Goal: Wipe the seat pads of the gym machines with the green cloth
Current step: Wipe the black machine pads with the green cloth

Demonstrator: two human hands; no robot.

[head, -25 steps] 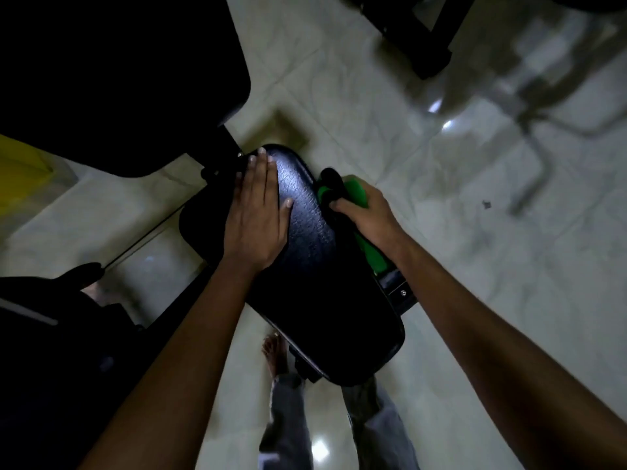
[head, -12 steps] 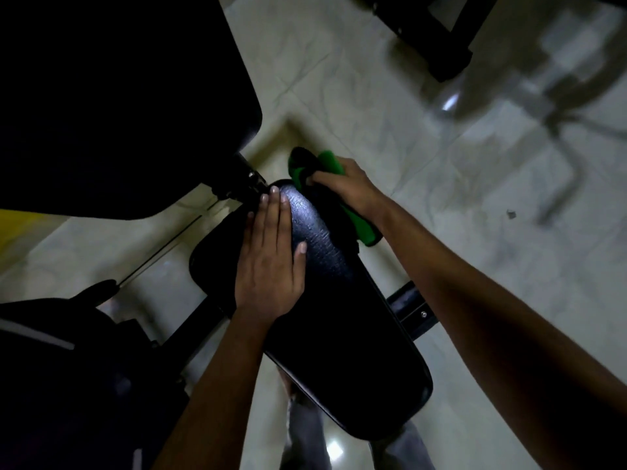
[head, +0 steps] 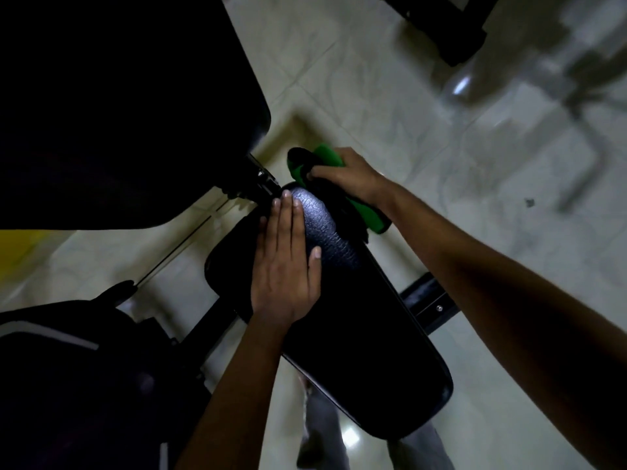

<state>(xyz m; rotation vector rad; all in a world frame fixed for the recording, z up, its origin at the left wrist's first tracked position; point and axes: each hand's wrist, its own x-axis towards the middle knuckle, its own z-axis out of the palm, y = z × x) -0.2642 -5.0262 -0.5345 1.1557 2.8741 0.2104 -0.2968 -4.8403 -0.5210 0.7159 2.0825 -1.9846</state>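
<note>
Right hand (head: 346, 178) grips the bunched green microfibre cloth (head: 368, 213), fingers curled round it, at the far right edge of the black textured vinyl seat pad (head: 356, 317); cloth trails along the pad's right side, one end sticking out past the fingers near the far tip; a second ago the hand and cloth sat lower down the right edge, half a second ago they were already at the far end, so the stroke has run up the side and now sits at the tip; left hand (head: 286, 269) lies flat on the pad's far half, fingers straight and pressed together, thumb out to the right, bracing the pad, same pose as before; larger black upholstered back pad (head: 129, 106) fills the far left, joined by a dark metal bracket (head: 258, 183) just beyond the left fingertips; pale glossy tiled floor (head: 424, 106) under everything; grey trouser legs (head: 322, 432) show below the pad's near end; judgement: right edge looks covered, top surface under the left hand and the near half likely remain to be wiped.
</note>
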